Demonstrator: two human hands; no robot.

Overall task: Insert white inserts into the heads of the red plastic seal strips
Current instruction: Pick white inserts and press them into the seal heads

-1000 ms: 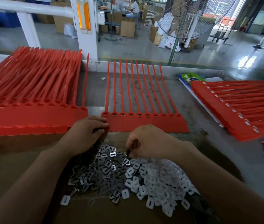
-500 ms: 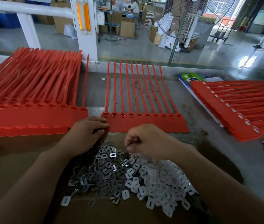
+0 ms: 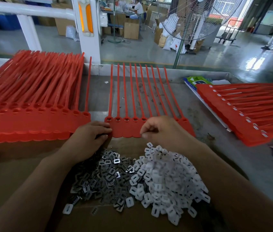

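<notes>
While my left hand [image 3: 88, 138] pinches the near left corner of the flat sheet of joined red plastic seal strips [image 3: 125, 128], my right hand [image 3: 164, 131] curls over the sheet's heads.

Whether those curled right fingers [image 3: 145, 133] hold anything, I cannot tell. Under my wrists a heap of small white plastic inserts [image 3: 165, 180] lies touching a heap of grey metal clips [image 3: 109, 174] on brown cardboard [image 3: 15, 173]. Beyond, a left stack of red strips [image 3: 32, 118] and a right stack of red strips [image 3: 249, 114] flank the sheet.
</notes>
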